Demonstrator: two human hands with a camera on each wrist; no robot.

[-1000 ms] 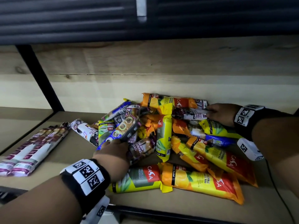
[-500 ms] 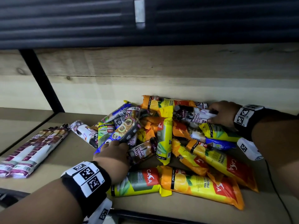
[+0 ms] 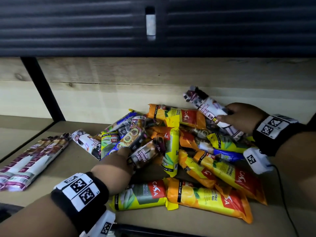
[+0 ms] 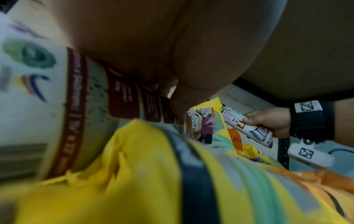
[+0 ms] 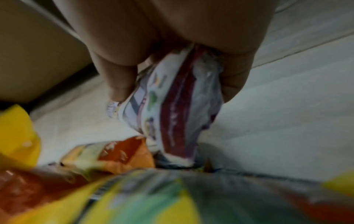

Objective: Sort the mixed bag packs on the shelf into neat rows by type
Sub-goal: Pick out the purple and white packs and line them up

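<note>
Two packs are in our hands. Our right hand [image 3: 240,118] clamps its fingers and thumb round a white draw-string pack [image 3: 207,106], tilted above the pile's [image 3: 179,151] far edge. Our left hand [image 3: 118,161] grips a dark draw-string pack [image 3: 145,155] at the pile's near side. Left of that grip, about four white packs [image 3: 29,161] lie in a row on the shelf [image 3: 71,161]. Overlap hides the pile's exact count.

White pack [image 3: 207,108] in right hand [image 3: 239,117], above mixed pile [image 3: 179,151]
</note>
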